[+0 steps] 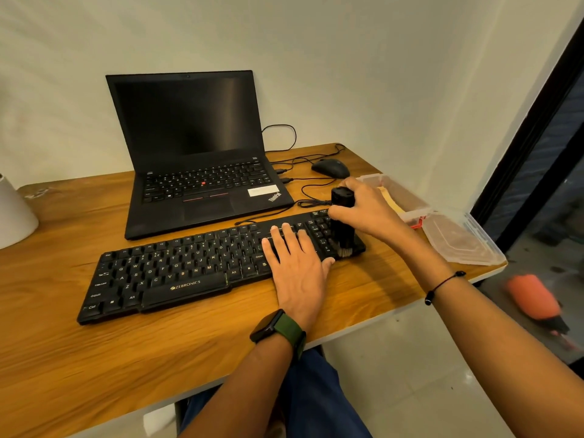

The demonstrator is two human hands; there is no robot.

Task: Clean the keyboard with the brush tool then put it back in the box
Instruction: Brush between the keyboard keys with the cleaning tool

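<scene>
A black keyboard (177, 270) lies across the wooden desk (94, 358). My left hand (295, 263) rests flat on its right part, fingers straight over the keys. My right hand (368, 210) grips a black cylindrical brush tool (342, 216) held upright, its pale bristles touching the keyboard's right end over the number pad. A clear plastic box (407, 200) stands open just right of that hand, with something yellow inside, and its clear lid (461, 237) lies at the desk's right corner.
An open black laptop (196, 159) stands behind the keyboard. A black mouse (330, 168) and loose cables (303, 188) lie at the back right. A white object (14, 213) sits at the left edge. Below the desk's right edge is an orange thing (531, 297) on the floor.
</scene>
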